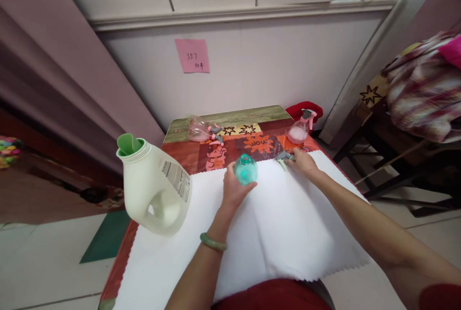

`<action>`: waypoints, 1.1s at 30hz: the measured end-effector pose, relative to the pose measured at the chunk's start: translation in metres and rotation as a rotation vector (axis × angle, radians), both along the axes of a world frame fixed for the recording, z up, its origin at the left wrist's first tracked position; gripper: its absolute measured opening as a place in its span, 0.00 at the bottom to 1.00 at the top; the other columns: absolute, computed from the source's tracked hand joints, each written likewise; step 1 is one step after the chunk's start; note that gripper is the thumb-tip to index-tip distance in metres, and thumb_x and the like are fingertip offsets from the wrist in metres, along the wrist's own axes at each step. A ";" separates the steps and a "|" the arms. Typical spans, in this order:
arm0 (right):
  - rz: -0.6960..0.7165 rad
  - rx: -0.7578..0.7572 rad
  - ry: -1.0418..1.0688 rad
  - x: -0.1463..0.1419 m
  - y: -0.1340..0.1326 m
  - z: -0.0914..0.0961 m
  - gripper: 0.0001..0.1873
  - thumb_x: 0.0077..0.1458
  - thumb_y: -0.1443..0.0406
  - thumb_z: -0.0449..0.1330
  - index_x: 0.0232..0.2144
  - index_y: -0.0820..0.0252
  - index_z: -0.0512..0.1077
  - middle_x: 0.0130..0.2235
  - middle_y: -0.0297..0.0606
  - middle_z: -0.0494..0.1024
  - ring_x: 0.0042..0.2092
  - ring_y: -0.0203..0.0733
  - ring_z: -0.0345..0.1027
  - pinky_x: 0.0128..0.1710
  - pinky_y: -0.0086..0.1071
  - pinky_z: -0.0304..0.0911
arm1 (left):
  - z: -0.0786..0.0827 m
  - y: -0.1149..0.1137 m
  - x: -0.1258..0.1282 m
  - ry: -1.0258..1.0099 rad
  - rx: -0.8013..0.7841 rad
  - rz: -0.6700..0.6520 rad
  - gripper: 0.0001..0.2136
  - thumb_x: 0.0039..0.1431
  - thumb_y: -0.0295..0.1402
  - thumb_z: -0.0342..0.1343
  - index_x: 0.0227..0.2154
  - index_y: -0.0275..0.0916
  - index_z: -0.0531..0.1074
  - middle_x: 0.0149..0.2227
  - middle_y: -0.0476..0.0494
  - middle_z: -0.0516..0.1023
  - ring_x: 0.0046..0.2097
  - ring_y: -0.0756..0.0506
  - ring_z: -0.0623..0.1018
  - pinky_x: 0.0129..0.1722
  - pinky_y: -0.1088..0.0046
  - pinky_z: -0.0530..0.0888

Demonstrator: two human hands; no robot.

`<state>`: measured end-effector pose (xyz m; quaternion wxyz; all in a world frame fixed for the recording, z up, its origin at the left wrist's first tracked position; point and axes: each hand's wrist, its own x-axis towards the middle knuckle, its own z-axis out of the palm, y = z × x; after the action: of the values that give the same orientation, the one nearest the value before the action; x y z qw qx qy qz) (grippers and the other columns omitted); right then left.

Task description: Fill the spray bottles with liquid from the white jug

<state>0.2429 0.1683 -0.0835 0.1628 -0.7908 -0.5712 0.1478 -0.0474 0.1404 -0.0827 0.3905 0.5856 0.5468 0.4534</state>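
My left hand (pixel 235 186) is wrapped round a clear green spray bottle (pixel 246 172), whose neck is uncovered and points up. Further right, at the far edge of the white cloth, my right hand (pixel 303 163) has its fingers closed on a trigger spray head (pixel 284 157) with a grey top and a light green trigger. To the left of my left hand stands a large cream jug (pixel 158 185) with a handle and a printed label. A green cup-like cap or spout (pixel 128 145) sits in the jug's mouth.
Pink clear spray bottles (pixel 199 130) lie at the table's back left. An upright pink spray bottle (pixel 298 130) with liquid stands at the back right. The white cloth (pixel 298 223) covers the near table. A pink note (pixel 192 55) is on the wall; plaid fabric (pixel 425 89) hangs right.
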 end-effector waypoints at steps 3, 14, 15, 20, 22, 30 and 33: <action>0.029 0.061 -0.043 -0.001 -0.010 0.000 0.23 0.52 0.63 0.64 0.51 0.62 0.70 0.57 0.56 0.73 0.57 0.60 0.67 0.54 0.45 0.62 | -0.007 0.001 0.012 0.166 0.028 0.061 0.38 0.29 0.36 0.76 0.47 0.47 0.65 0.49 0.40 0.75 0.55 0.31 0.73 0.56 0.50 0.64; 0.223 0.551 0.330 -0.089 -0.064 -0.015 0.29 0.58 0.54 0.60 0.59 0.59 0.65 0.58 0.52 0.72 0.60 0.57 0.65 0.61 0.51 0.61 | -0.034 0.008 0.038 0.477 0.087 0.224 0.42 0.39 0.50 0.72 0.55 0.39 0.60 0.53 0.27 0.73 0.60 0.25 0.69 0.58 0.43 0.60; 0.205 0.550 0.384 -0.100 -0.066 -0.018 0.30 0.58 0.54 0.60 0.59 0.60 0.64 0.58 0.53 0.72 0.60 0.57 0.66 0.61 0.51 0.62 | -0.033 0.008 0.038 0.479 0.102 0.218 0.44 0.39 0.50 0.72 0.57 0.37 0.59 0.53 0.26 0.73 0.60 0.25 0.69 0.58 0.42 0.60; 0.105 0.515 0.556 -0.123 -0.071 -0.031 0.38 0.57 0.52 0.62 0.63 0.62 0.59 0.62 0.56 0.67 0.61 0.58 0.65 0.60 0.54 0.62 | -0.018 -0.024 0.014 0.446 0.233 0.140 0.57 0.38 0.51 0.72 0.66 0.35 0.47 0.63 0.19 0.64 0.65 0.25 0.65 0.61 0.43 0.61; 0.127 0.499 0.599 -0.123 -0.070 -0.035 0.42 0.54 0.49 0.65 0.64 0.60 0.58 0.63 0.55 0.67 0.62 0.59 0.65 0.60 0.54 0.61 | -0.010 -0.054 -0.007 0.440 0.331 0.107 0.49 0.47 0.48 0.69 0.67 0.42 0.48 0.66 0.26 0.61 0.68 0.30 0.61 0.64 0.46 0.59; 0.210 0.459 0.312 -0.131 -0.072 -0.036 0.50 0.53 0.42 0.64 0.66 0.66 0.56 0.66 0.61 0.62 0.67 0.64 0.56 0.65 0.58 0.55 | -0.016 -0.110 -0.073 0.806 0.347 0.023 0.27 0.68 0.36 0.50 0.68 0.43 0.55 0.72 0.30 0.54 0.72 0.34 0.53 0.67 0.44 0.54; 0.265 0.549 0.090 -0.098 -0.086 -0.025 0.41 0.62 0.45 0.56 0.67 0.65 0.56 0.68 0.56 0.61 0.69 0.58 0.53 0.67 0.54 0.52 | -0.026 -0.080 -0.077 0.934 0.212 -0.008 0.28 0.70 0.42 0.45 0.68 0.36 0.56 0.72 0.27 0.52 0.73 0.34 0.50 0.68 0.46 0.54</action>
<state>0.1444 0.0827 -0.1087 0.3748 -0.6285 -0.6802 0.0430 -0.1241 0.0608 -0.1089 0.0432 0.7653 0.6124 0.1936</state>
